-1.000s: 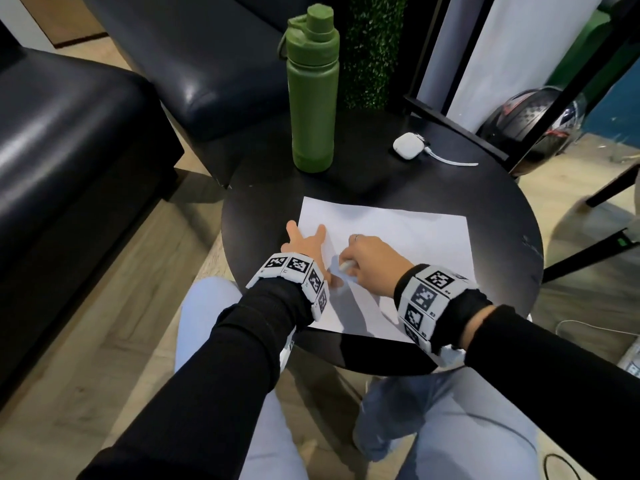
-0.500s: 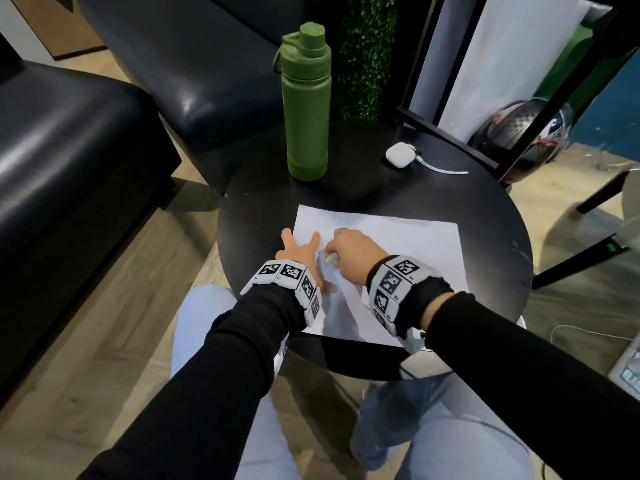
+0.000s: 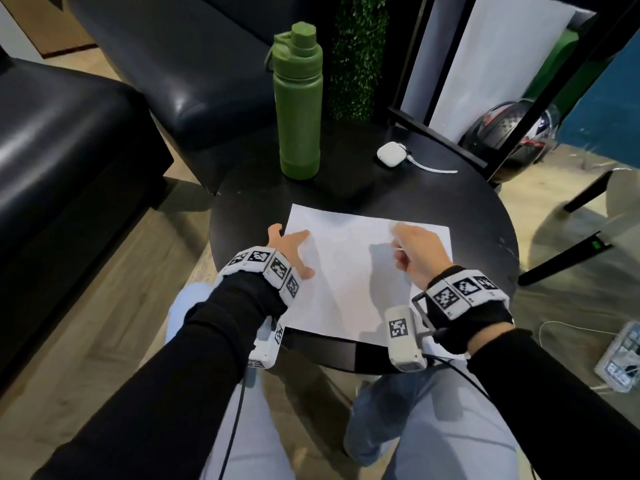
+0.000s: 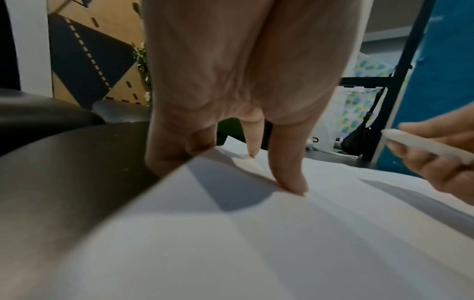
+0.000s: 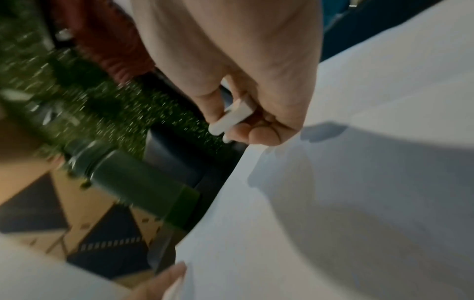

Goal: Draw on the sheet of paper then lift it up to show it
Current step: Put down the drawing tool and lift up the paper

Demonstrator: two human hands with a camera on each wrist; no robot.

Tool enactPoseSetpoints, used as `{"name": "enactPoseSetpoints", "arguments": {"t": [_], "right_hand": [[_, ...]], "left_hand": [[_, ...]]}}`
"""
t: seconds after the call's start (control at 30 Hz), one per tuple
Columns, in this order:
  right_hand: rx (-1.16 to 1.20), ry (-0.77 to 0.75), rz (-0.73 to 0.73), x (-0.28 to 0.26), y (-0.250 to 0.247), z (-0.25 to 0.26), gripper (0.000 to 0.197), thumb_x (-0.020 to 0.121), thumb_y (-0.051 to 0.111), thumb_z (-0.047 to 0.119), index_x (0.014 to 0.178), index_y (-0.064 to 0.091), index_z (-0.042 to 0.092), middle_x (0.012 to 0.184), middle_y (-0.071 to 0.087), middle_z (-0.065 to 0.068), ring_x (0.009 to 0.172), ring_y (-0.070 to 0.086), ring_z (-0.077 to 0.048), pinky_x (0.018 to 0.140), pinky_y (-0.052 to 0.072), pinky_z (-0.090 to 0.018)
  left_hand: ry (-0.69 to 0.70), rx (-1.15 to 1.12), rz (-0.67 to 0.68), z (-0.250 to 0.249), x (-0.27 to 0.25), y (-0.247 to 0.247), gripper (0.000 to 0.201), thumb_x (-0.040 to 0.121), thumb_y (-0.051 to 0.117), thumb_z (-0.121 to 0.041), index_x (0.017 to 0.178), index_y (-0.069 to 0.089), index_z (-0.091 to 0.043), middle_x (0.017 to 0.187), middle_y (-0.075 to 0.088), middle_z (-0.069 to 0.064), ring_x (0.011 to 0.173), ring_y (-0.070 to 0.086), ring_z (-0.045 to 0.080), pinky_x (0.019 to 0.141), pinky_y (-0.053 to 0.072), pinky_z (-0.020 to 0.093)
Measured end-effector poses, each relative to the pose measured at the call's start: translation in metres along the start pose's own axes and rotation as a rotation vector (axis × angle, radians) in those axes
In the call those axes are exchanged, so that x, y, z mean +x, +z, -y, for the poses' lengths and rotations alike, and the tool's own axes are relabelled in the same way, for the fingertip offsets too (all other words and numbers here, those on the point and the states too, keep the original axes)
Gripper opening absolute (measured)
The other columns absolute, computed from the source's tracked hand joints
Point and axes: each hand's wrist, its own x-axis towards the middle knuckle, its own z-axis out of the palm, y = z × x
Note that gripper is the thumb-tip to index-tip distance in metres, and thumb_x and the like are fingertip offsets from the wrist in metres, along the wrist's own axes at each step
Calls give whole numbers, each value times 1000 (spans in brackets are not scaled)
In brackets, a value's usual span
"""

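A blank white sheet of paper [image 3: 346, 265] lies flat on the round black table [image 3: 485, 216]. My left hand [image 3: 289, 247] rests on the sheet's left edge, its straight fingers [image 4: 290, 174] pressing the paper [image 4: 256, 243] down. My right hand [image 3: 415, 251] hovers over the right part of the sheet, a little above it, casting a shadow. Its curled fingers pinch a white pen [image 5: 231, 117], also seen in the left wrist view as a white pen [image 4: 423, 148]. No drawn mark shows on the paper [image 5: 359, 203].
A tall green bottle [image 3: 299, 98] stands at the table's back left. A white earbud case [image 3: 391, 154] with a cable lies at the back right. A dark sofa [image 3: 69, 150] is to the left, a helmet [image 3: 505, 133] behind the table on the right.
My right hand has swung with the pen from beside my left hand to the right part of the sheet. My left hand has stayed on the left edge.
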Motion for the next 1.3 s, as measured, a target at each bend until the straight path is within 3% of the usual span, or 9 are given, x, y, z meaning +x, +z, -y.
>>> {"name": "enactPoseSetpoints", "arguments": {"t": [0.17, 0.37, 0.47, 0.57, 0.7, 0.83, 0.97, 1.07, 1.3], "right_hand": [[613, 221, 63, -11, 9, -1, 35, 97, 44, 40, 72, 46, 15, 61, 42, -2, 55, 41, -16, 55, 39, -24], [608, 384, 516, -52, 79, -23, 44, 100, 33, 38, 71, 51, 10, 78, 63, -10, 78, 59, -24, 76, 48, -33], [631, 311, 365, -34, 63, -28, 37, 100, 34, 37, 88, 52, 8, 92, 61, -10, 90, 61, -27, 86, 49, -35], [674, 151, 25, -4, 12, -27, 30, 99, 37, 37, 98, 53, 11, 93, 60, -7, 73, 66, -17, 69, 53, -25], [520, 29, -273, 11, -57, -24, 37, 99, 35, 38, 114, 51, 8, 104, 55, -10, 78, 60, -20, 67, 49, -26], [435, 61, -355, 10, -80, -20, 41, 96, 31, 52, 78, 47, 19, 68, 42, -1, 53, 42, -15, 53, 41, -25], [207, 23, -313, 5, -78, -22, 38, 90, 43, 55, 81, 46, 18, 62, 33, 0, 53, 35, -15, 56, 37, -28], [124, -47, -285, 3, -75, -24, 31, 90, 56, 39, 73, 43, 17, 66, 34, 0, 60, 38, -15, 65, 40, -30], [14, -222, -158, 11, -77, 2, 33, 96, 42, 31, 71, 60, 23, 92, 56, 2, 91, 52, -16, 90, 39, -36]], "left_hand": [[25, 41, 44, 3, 2, -8, 84, 83, 65, -8, 149, 20, -33, 156, -11, 10, 122, 48, 37, 84, 45, 29], [-5, 43, 28, 2, 4, 1, 67, 90, 63, -23, 147, 28, -27, 156, -2, 12, 137, 28, 38, 107, 31, 38], [0, 122, 46, -1, 3, -1, 83, 86, 67, -12, 150, 17, -29, 157, -11, 12, 138, 28, 39, 104, 36, 37], [8, 144, 67, -3, 4, -5, 89, 85, 66, -6, 151, 12, -31, 156, -16, 11, 137, 29, 41, 102, 39, 37], [-28, 8, 14, 1, 1, -2, 91, 86, 64, -7, 151, 4, -33, 157, -7, 9, 134, 33, 38, 102, 37, 36], [-77, -309, -178, 0, -4, -8, 93, 85, 61, -2, 152, 2, -26, 146, 28, 15, 122, 47, 36, 100, 38, 38], [13, -434, -280, -4, -12, -24, 36, 88, 55, -4, 125, 54, -1, 121, 60, 14, 110, 56, 30, 82, 39, 29], [86, -521, -316, -4, -18, -36, 18, 91, 54, -5, 107, 63, -7, 100, 60, 5, 86, 56, 18, 76, 36, 25], [185, -698, -362, 5, -14, -56, 18, 92, 55, -3, 108, 63, -6, 112, 63, 14, 104, 60, 27, 98, 44, 40]]}}
